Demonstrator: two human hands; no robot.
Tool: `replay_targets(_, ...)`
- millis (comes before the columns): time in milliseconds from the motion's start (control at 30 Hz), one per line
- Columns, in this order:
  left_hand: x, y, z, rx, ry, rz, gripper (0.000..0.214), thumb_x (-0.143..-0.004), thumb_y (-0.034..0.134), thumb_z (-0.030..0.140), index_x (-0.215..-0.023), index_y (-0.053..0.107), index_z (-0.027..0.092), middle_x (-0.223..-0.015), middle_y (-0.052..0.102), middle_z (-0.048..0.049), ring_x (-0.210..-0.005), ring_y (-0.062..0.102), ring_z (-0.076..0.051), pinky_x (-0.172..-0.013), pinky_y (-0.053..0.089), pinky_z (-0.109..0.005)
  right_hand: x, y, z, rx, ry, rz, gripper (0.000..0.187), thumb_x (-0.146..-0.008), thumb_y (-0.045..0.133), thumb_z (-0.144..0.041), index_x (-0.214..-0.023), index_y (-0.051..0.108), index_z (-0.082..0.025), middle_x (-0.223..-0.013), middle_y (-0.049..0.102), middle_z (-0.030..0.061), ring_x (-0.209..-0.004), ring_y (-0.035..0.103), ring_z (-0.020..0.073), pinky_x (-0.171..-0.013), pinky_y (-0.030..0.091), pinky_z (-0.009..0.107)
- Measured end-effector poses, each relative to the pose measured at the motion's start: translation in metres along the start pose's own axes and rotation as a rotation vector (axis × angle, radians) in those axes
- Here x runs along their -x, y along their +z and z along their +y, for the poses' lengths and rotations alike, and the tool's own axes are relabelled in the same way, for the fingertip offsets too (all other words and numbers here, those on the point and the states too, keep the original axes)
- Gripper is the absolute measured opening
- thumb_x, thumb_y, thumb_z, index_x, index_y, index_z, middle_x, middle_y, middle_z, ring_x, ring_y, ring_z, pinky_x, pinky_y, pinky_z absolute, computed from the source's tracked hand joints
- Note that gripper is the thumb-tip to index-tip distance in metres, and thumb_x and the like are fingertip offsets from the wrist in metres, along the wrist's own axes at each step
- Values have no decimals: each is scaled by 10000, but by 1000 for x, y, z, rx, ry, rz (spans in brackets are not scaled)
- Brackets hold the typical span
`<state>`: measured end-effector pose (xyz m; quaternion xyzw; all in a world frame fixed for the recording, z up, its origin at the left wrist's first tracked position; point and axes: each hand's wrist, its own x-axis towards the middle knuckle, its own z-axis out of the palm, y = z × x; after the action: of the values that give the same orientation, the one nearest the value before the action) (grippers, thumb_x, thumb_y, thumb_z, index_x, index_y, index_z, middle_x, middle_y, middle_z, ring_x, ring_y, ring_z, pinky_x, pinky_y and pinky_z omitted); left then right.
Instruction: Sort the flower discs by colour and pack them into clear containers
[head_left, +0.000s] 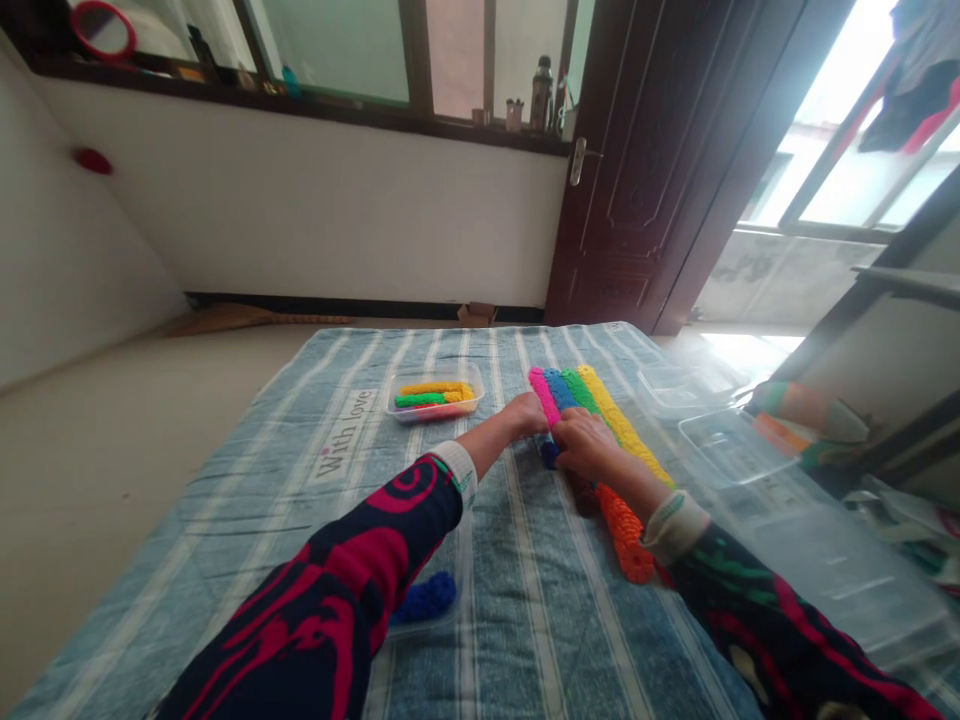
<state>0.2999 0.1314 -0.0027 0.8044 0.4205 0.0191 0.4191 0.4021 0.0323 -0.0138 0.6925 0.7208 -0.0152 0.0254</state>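
Observation:
A row of long fuzzy sticks lies side by side on a blue striped towel: pink, blue, green, yellow, with an orange one nearer me. My left hand rests closed on the near end of the pink stick. My right hand lies over the blue and green sticks with fingers curled; a dark blue stick end shows under it, between both hands.
A clear tray holding yellow, green and red sticks sits to the left. Another tray with a blue stick lies under my left forearm. Empty clear containers stand at right. A dark door and a window sill are behind.

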Motion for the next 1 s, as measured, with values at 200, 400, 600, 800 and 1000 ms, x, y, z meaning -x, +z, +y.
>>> replay_targets(200, -2, 2, -10, 22, -94, -11, 46, -627, 657, 74, -645, 639, 112, -448, 477, 29, -533, 541, -125, -515, 438, -219, -3, 2, 0, -21, -12, 2, 209, -756, 672, -294, -938, 692, -194, -1037, 596, 82, -1021, 509, 232, -789, 353, 314)
replay_targets(400, 2, 6, -15, 120, -103, -85, 88, -642, 699, 123, -725, 670, 118, -482, 530, 25, -489, 526, -95, -479, 434, -192, -2, 2, 2, -29, -4, 17, 206, -777, 628, -286, -943, 677, -176, -1024, 603, 95, -998, 527, 241, -775, 357, 315)
replay_targets(600, 5, 5, -25, 217, -103, -117, 155, -583, 769, 145, -716, 698, 113, -536, 615, -11, -521, 607, -123, -518, 498, -221, -3, 7, 5, -60, -32, 46, 263, -760, 649, -303, -990, 670, -177, -1024, 604, 94, -1005, 516, 240, -792, 357, 310)
replay_targets(800, 12, 10, -26, 285, -89, -80, 163, -525, 807, 167, -627, 688, 119, -486, 597, 6, -519, 620, -138, -527, 526, -241, -8, 9, 8, -92, -124, 20, 186, -722, 676, -264, -888, 706, -184, -960, 614, 85, -978, 518, 232, -795, 359, 299)
replay_targets(1000, 24, 7, -25, 345, -70, -63, 142, -517, 799, 135, -585, 675, 122, -469, 591, 17, -529, 627, -138, -545, 531, -241, -7, -3, 6, -109, -237, 48, 137, -710, 704, -293, -770, 689, -171, -870, 613, 71, -877, 543, 211, -750, 373, 291)
